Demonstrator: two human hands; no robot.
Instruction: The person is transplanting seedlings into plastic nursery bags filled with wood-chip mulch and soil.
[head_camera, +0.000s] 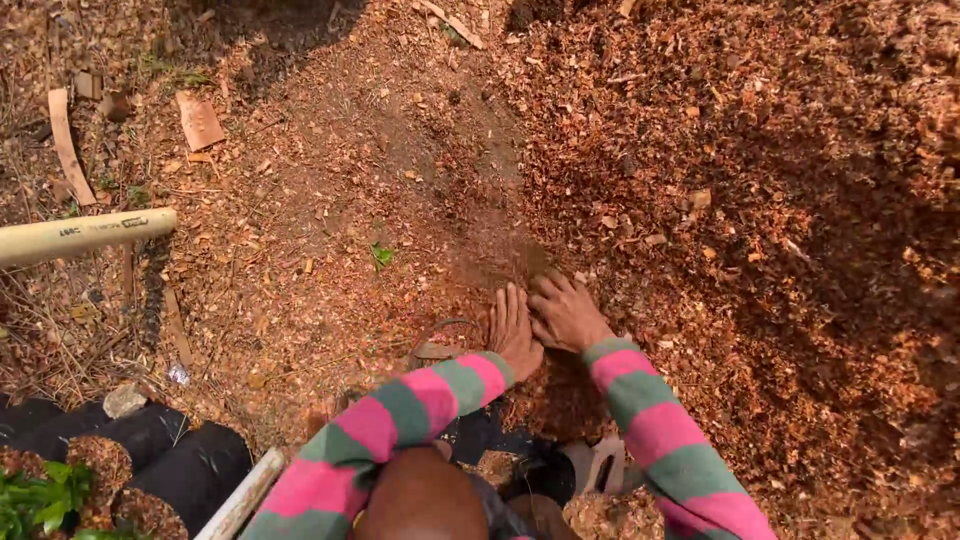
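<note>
sleeves (640, 400): pink and grey-green stripes | wood chips (760, 200): reddish-orange to brown | pipe (85, 235): pale cream with dark markings | grow bags (170, 460): black | seedling leaves (35, 500): green | sandal (600, 465): possibly grey-beige, shaded

Under my left grip (515, 330) and right grip (565, 312), both pressed flat with fingers spread, the heap of wood shavings (760, 200) looks dry, coarse and flaky, a matt reddish-brown with pale chips mixed in. Just ahead of the grips the bare ground (400, 150) reads as finer, dusty soil, dull and crumbly. My sleeves (640, 400) are soft knitted cloth in pink and green stripes, matt. Far left of the grips lies a pipe (85, 235) that seems smooth, pale plastic with a faint sheen. Behind and left of the grips, the black bags (190, 470) look like thin plastic, slightly glossy and wrinkled.
</note>
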